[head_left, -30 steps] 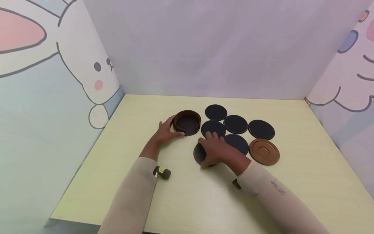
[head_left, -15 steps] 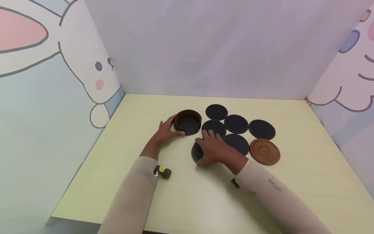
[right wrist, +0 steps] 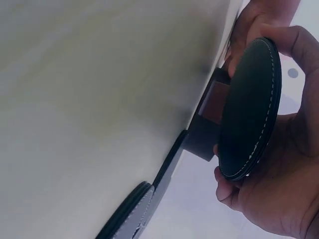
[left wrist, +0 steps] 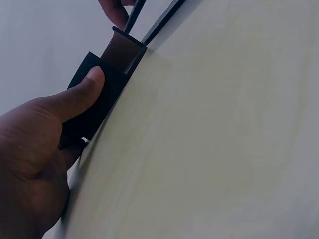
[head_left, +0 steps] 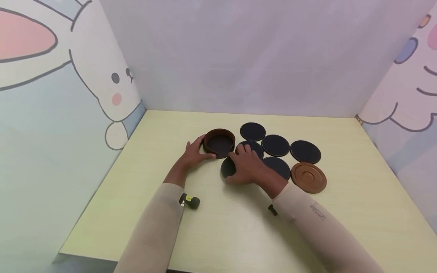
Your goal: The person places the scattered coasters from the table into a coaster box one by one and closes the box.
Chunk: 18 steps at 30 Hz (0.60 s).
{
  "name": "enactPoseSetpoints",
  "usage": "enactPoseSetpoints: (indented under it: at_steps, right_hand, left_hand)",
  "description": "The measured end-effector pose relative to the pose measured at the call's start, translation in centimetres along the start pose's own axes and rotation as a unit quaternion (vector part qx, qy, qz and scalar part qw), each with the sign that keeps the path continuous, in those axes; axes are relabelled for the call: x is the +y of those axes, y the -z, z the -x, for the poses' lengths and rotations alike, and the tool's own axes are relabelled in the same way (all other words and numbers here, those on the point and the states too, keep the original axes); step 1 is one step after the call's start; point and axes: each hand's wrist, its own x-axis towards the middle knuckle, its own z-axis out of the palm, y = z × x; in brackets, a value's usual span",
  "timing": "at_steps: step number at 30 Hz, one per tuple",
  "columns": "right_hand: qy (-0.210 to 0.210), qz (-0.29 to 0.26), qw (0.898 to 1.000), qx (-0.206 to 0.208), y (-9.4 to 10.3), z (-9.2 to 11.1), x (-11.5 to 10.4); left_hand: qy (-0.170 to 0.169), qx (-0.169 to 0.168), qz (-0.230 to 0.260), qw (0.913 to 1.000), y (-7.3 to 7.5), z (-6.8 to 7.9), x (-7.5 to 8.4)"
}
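My left hand (head_left: 194, 155) grips a round dark holder (head_left: 220, 143) at its left side; in the left wrist view the thumb presses the wall of this holder (left wrist: 112, 89), beside a notch in it. The right hand (head_left: 246, 167) holds a round black coaster (head_left: 227, 168) by its edge, just in front and to the right of the holder. White stitching rings that coaster (right wrist: 249, 109) in the right wrist view, where it is raised off the table and tilted. The head view shows nothing inside the holder.
Several black coasters lie flat to the right, such as a back coaster (head_left: 252, 131) and a right coaster (head_left: 305, 151). A brown ridged disc (head_left: 308, 177) lies at their front right. The pale table (head_left: 218, 227) meets walls at its back and sides.
My right hand has lifted the coaster off the table and carried it left and away from me, closer to the holder. The left hand and holder have stayed in place.
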Motion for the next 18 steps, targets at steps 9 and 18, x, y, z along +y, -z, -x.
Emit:
enactPoseSetpoints:
  at_steps: [9,18]
  right_hand:
    - [-0.017,-0.055,0.998,0.007,0.2,-1.7,0.4]
    - [-0.004,-0.086,0.996,0.006,0.6,-2.9,0.2]
  left_hand:
    - [-0.007,-0.001,-0.010,0.9999,-0.1,-0.2,-0.1]
    - [0.002,0.005,-0.025,0.9997,-0.1,-0.2,-0.2]
